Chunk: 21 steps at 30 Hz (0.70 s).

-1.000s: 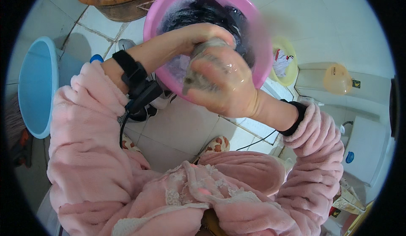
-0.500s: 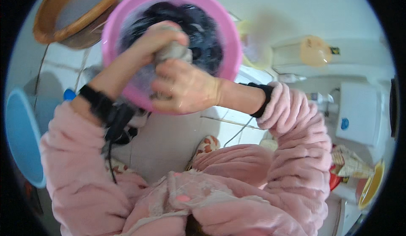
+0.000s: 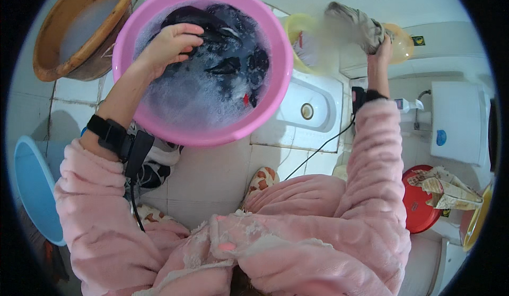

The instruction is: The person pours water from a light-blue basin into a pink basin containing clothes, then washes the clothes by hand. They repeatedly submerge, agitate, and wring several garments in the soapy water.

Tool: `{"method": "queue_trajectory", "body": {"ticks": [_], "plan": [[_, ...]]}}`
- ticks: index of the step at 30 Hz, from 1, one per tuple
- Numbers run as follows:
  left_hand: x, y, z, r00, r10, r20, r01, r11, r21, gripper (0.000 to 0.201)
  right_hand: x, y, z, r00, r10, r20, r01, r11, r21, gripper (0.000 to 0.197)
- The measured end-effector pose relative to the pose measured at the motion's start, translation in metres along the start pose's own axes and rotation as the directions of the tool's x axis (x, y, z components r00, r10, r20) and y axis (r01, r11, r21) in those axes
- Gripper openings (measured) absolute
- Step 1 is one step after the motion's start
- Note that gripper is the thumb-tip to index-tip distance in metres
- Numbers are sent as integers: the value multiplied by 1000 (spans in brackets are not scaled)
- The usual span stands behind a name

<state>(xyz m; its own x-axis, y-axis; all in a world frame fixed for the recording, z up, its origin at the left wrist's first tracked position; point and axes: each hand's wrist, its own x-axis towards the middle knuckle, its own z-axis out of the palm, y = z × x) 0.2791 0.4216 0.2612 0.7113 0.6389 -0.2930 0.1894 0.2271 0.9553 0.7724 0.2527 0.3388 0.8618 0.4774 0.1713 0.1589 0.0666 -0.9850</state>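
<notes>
Dark clothes (image 3: 228, 41) lie soaking in sudsy water in a pink basin (image 3: 286, 68). Over the basin's left side hovers my left hand (image 3: 172, 47), open, its fingers loosely bent and holding nothing. My right hand (image 3: 380, 52) is stretched out to the far right, closed around one end of a bunched, wet-looking grey cloth (image 3: 358, 23). That cloth points up and to the left, near a pale yellow tub (image 3: 291, 28) with light-coloured cloth inside. A blurred patch hides part of the tub.
A brown wooden tub (image 3: 45, 57) of cloudy water stands left of the pink basin. A squat toilet (image 3: 323, 100) is set in the floor at right. Nearer are a blue basin (image 3: 37, 190), dark shoes (image 3: 154, 177) and a red basin (image 3: 421, 211). Cables hang from both wrist straps.
Both hands were together over the pink basin, squeezing the grey cloth. My right hand has carried it far to the right, while my left hand has let go and stayed over the basin.
</notes>
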Motion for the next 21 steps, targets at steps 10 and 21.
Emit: {"method": "queue_trajectory", "body": {"ticks": [10,21], "plan": [[9,-93,18,916,-401,3,380,869,316,33,-148,102,137,362,200,910,677,615,-405,38],[14,-173,57,916,-401,6,372,855,362,57,-297,169,181,305,639,706,561,478,-676,50]]}}
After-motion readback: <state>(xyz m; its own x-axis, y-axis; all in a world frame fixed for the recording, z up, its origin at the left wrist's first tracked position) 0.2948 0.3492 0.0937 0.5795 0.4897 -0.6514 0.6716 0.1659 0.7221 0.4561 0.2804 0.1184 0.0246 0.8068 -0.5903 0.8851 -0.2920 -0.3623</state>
